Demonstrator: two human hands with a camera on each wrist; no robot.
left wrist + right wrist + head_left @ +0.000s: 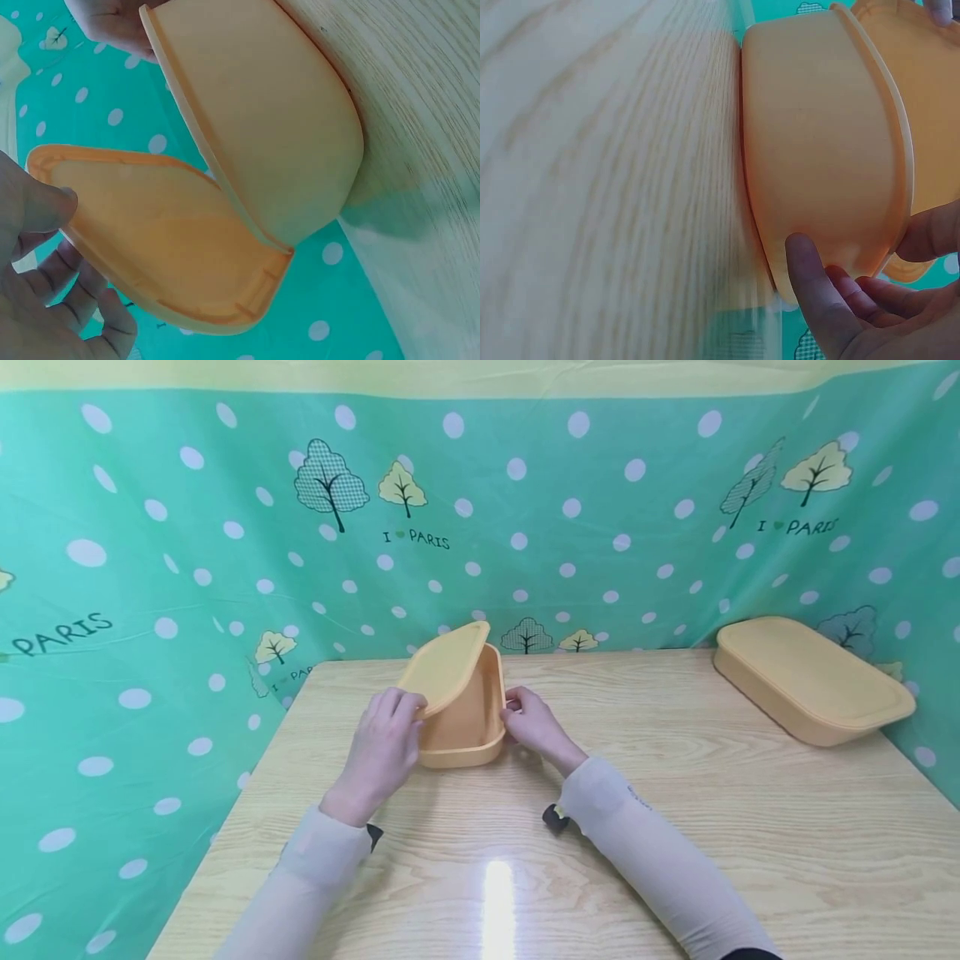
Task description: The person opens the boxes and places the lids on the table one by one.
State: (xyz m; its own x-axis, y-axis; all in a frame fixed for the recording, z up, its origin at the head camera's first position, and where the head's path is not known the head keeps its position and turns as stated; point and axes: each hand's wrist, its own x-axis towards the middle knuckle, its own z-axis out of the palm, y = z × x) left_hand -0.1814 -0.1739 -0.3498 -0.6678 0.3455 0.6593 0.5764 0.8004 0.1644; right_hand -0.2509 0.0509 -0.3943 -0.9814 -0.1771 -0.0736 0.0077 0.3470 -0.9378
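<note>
Nearest the camera, pale sleeves [296, 885] reach in from the bottom edge over the wood-grain table [637, 735]. At left, the left hand [382, 743] pinches the near edge of a lid [446, 668], thumb on its underside; the lid tilts over an open box [457, 758], its right side raised. The box stands on the table toward the back, between the hands. The right hand [540, 727] grips its right wall at the rim. Far right, a lidded box [813, 672] sits well apart.

A loosened left pinch could drop the lid askew across the rim; a hard pull on it, with too light a right grip, might tip or slide the box. Its walls look thin enough to flex.

Box and lid are plain pale orange with rounded corners; the box has a narrow lip, the lid's underside a raised border.
</note>
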